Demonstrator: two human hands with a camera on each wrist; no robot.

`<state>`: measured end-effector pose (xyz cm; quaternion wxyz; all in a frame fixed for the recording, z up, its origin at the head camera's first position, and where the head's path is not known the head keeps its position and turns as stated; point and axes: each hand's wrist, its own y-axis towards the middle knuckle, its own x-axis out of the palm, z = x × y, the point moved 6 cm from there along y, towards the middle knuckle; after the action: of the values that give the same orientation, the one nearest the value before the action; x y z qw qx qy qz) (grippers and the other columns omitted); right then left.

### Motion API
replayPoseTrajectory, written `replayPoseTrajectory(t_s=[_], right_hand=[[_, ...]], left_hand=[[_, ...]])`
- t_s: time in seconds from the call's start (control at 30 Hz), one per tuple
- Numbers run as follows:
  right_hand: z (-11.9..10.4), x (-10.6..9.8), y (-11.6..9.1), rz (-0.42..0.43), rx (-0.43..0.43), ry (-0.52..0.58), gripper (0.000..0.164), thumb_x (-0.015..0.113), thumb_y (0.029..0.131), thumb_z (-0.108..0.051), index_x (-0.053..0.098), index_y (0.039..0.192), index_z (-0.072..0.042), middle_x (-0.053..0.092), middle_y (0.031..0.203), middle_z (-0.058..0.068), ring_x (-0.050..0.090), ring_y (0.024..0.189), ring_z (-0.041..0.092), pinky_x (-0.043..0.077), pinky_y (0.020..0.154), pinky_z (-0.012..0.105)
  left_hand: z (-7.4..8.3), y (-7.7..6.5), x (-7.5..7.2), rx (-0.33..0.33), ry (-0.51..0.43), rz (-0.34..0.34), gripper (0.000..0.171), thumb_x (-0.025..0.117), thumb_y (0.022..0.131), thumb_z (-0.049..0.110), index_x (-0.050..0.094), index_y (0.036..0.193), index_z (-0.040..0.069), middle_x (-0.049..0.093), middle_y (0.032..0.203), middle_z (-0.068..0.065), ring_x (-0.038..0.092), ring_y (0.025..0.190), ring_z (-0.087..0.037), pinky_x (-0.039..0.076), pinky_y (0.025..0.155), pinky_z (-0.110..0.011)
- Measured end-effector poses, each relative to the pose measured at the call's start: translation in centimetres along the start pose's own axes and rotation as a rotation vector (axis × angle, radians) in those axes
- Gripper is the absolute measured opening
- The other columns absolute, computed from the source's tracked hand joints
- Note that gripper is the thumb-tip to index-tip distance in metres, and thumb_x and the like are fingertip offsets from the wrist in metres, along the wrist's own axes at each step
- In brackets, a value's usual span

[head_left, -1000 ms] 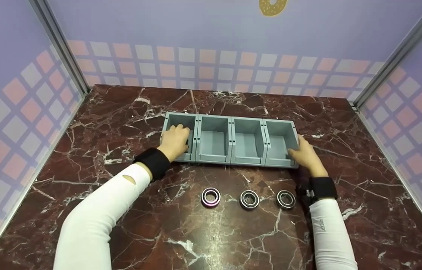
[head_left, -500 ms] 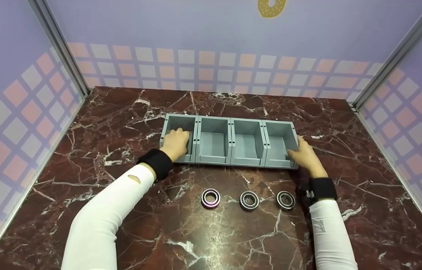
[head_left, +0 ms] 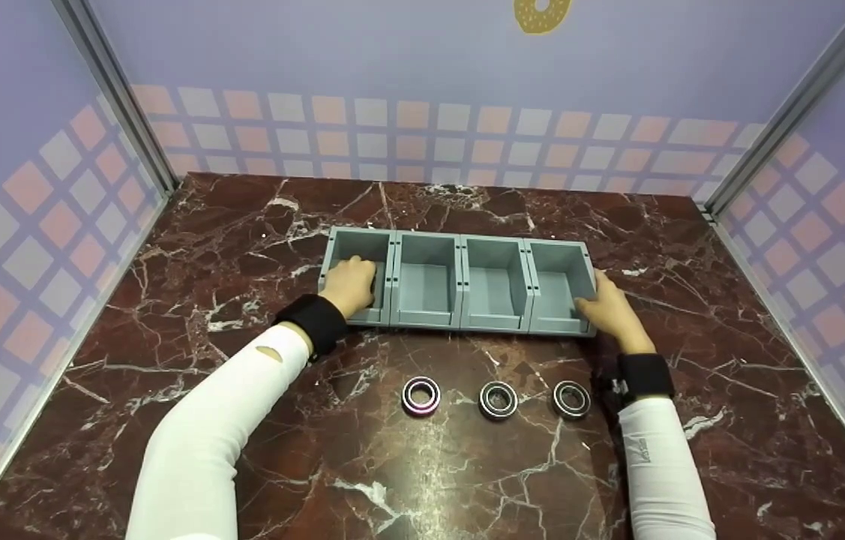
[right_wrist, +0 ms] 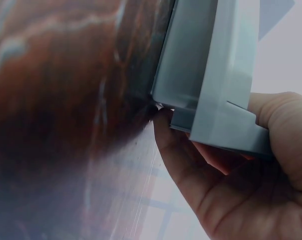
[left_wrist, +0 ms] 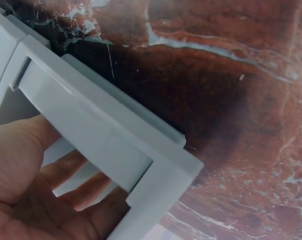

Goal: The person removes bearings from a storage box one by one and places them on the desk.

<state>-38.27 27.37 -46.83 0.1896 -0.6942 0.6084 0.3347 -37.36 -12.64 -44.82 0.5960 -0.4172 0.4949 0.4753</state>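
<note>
A row of joined grey parts bins [head_left: 426,319] stands on the marbled table. My left hand [head_left: 349,286] reaches into the leftmost bin, knuckles up and fingers bent down inside. In the left wrist view its fingers [left_wrist: 73,192] curl behind the bin's front lip [left_wrist: 90,125]. My right hand [head_left: 612,311] grips the outer wall of the rightmost bin, thumb inside and fingers outside. The right wrist view shows that hand [right_wrist: 241,200] around the bin's front corner [right_wrist: 226,120], one fingertip down by its bottom edge. No loose part shows in the two middle bins.
Three ring-shaped ball bearings lie in front of the bins: a purple-tinted one [head_left: 421,397] at left, a dark one [head_left: 498,400] in the middle and another [head_left: 570,400] near the right wrist. Tiled-pattern walls [head_left: 437,120] enclose the table at the back and sides.
My left hand has sunk slightly lower in the leftmost bin, and the left forearm has shifted right. My right hand keeps its grip; bins and bearings stay put.
</note>
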Motion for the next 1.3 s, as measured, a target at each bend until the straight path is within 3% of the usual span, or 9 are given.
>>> replayPoseTrajectory(t_s=[0.2,1.3], right_hand=[[-0.22,0.35,0.18,-0.009,0.064,-0.056,0.06,0.057,0.084,0.002,0.029,0.135,0.016,0.047,0.119,0.039,0.047,0.109,0.051,0.036,0.091,0.057],[-0.33,0.35,0.1,0.005,0.053,-0.054,0.06,0.056,0.082,0.005,0.03,0.135,0.016,0.047,0.12,0.039,0.046,0.11,0.051,0.035,0.092,0.057]], left_hand=[[-0.08,0.05,0.02,-0.012,-0.006,-0.031,0.022,0.061,0.08,0.005,0.064,0.101,-0.003,0.058,0.105,-0.025,0.058,0.095,-0.041,0.047,0.077,-0.053],[0.08,0.0,-0.2,-0.005,-0.012,0.01,0.017,0.058,0.082,0.002,0.065,0.097,-0.004,0.058,0.102,-0.025,0.058,0.091,-0.042,0.048,0.074,-0.053]])
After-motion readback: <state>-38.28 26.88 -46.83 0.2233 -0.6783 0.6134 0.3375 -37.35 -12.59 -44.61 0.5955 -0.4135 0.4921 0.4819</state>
